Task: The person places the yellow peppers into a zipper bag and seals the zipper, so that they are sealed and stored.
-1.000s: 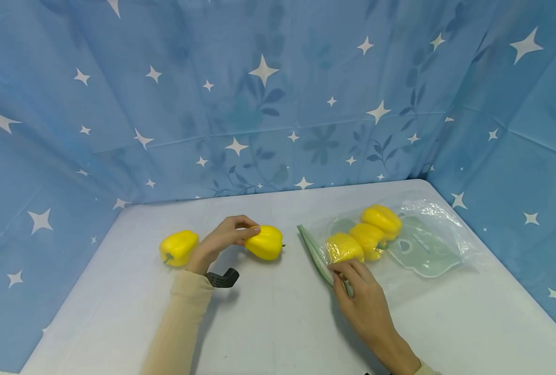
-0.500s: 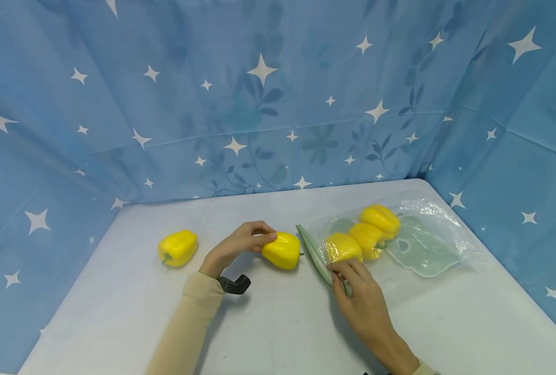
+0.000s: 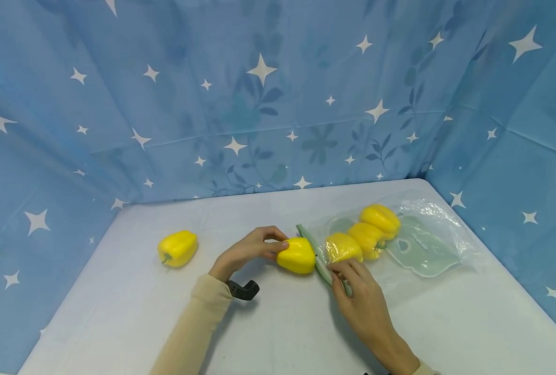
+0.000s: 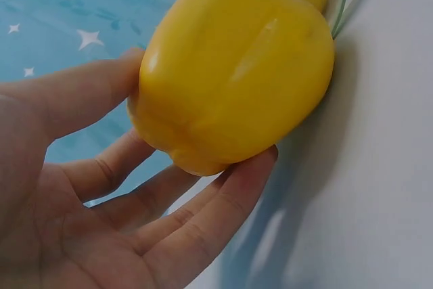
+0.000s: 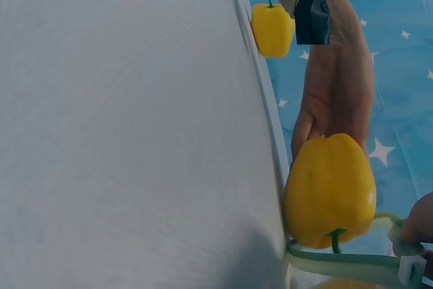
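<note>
"Facing the green rim (image 3: 324, 271) of a clear bag (image 3: 452, 234) on the white-covered counter (image 3: 268, 333), a yellow pepper (image 3: 297, 256) is gripped at its blunt end by the left hand (image 3: 247, 252), between thumb (image 4: 95, 89) and fingers (image 4: 223, 208). At four o'clock from the pepper, the rim is pinched by the right hand (image 3: 364, 302)."

"What could be spoiled from here?"

"The stem (image 5: 335, 241), pointed at about three o'clock, could be snagged on the rim, and the bag shoved along rather than entered. Whether stem and rim are touching cannot be told."

"Is room left at the mouth?"

"A gap between the rim's two sides is shown in the right wrist view. It could be flattened if the rim were pulled lengthwise, toward five o'clock."

"And the peppers already inside?"

"Three bagged peppers (image 3: 369, 239) are bunched between two and three o'clock, the nearest just beside the rim. Entry could be blocked there, or one could be spilled if the bag were tipped."

"Can the grip be trusted?"

"Perhaps not. With only the blunt end held, the smooth fruit could be knocked loose by a bump, and sent rolling toward the spare pepper (image 3: 177, 248) at nine o'clock."
</note>
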{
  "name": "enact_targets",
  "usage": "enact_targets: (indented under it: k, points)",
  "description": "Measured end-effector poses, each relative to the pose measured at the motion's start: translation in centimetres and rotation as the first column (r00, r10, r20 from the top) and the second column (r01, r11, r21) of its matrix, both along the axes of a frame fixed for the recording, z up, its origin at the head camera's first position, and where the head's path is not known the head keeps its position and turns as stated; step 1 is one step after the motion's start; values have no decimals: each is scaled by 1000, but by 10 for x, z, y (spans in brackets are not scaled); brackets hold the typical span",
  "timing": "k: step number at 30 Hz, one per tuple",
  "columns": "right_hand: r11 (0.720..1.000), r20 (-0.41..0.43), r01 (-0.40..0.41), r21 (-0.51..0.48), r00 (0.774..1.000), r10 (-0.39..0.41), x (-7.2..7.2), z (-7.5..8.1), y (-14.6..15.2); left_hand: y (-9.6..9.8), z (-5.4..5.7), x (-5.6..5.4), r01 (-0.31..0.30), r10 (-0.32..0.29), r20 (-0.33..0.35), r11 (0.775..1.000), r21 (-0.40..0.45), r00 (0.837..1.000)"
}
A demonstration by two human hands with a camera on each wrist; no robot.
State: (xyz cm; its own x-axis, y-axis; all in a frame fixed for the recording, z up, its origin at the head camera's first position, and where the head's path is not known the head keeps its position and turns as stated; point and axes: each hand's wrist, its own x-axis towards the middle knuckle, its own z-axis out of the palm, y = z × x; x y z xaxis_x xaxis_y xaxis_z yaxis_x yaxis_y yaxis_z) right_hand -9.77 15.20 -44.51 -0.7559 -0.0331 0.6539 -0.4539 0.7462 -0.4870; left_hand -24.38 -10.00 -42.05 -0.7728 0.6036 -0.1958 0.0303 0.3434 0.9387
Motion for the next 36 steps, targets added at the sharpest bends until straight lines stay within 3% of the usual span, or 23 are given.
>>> enact_targets:
  k: [5, 9, 15, 23, 27, 32, 36]
  points:
    - [1000, 13, 3, -2, 1000, -3, 1, 0, 0, 5, -2, 2, 28, -28, 0, 999, 16, 1000]
    - [1000, 22, 5, -1, 1000, -5, 1, 0, -1, 10, -4, 4, 14, -14, -14, 1000, 22, 1000]
    - [1000, 17, 3, 0, 1000, -3, 2, 0, -1, 20, -2, 10, -40, 39, -99, 999, -3, 994]
    - [1000, 23, 7, 2, 1000, -7, 3, 0, -2, 27, 5, 17, -108, 91, -230, 992, -58, 969]
    - [1000, 28, 9, 5, 1000, -9, 2, 1, -1, 26, 4, 16, -102, 91, -209, 994, -44, 974]
    - [1000, 21, 1, 12, 1000, -1, 2, 1, -1, 20, 1, 11, -47, 44, -133, 999, -25, 990]
    - [1000, 19, -2, 10, 1000, 2, 1, 1, -2, 18, 0, 9, -8, 5, -111, 1000, -25, 994]
